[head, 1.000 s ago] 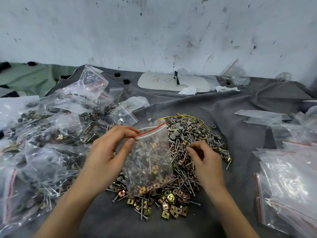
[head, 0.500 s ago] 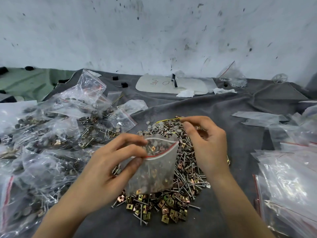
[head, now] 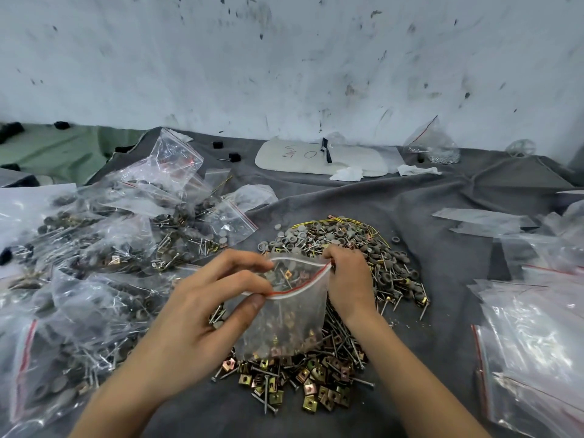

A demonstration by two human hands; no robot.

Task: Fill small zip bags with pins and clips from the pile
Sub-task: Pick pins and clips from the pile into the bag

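My right hand (head: 349, 279) has dropped from above the bag's mouth, where it hovered half a second ago, to the right end of the rim, and its curled fingers now pinch that corner. My left hand (head: 202, 314) keeps its hold at centre frame. Thumb and middle finger pinch the near lip at the left end, and the forefinger lies along the far lip. Between the two hands the zip bag (head: 284, 320) gapes wider than before. Its mouth faces up and away toward the top of the frame, with the red zip strip (head: 300, 287) running left to right. Its long axis runs from the mouth down toward the lower edge of the frame, and its bottom rests on the pile (head: 316, 384). Brass clips and some pins show through the plastic, mostly at the bottom. The pile of pins, square clips and grey caps spreads all round the bag, and the bag and my right wrist hide its middle. A heap of filled bags (head: 104, 235) covers the left of the frame, close beside my left hand. Flat empty bags (head: 531, 336) are stacked at the right, well apart from the pile. Everything lies on a grey cloth (head: 442, 235). At upper centre a white board (head: 316, 156) with scribbled marks lies near the wall, and to its right stands a small bag (head: 431, 143).
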